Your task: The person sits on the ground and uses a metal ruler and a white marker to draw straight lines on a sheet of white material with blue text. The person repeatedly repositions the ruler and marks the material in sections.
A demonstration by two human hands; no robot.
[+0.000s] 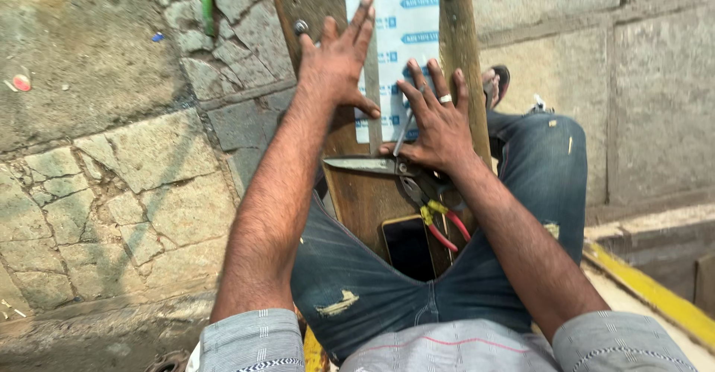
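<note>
Long white printed plastic sheet [406,37] running straight away along brown wooden plank [365,193], left hand [339,59] flat, fingers spread, right hand [436,119] pressing sheet, grip open

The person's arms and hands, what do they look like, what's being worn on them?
Both forearms are bare and hairy. Short sleeves end above the elbows: the left sleeve and right sleeve are light grey-blue fabric with fine stripes and a dark patterned band at the hem. The left hand wears nothing visible. The right hand has a silver ring on one finger.
</note>
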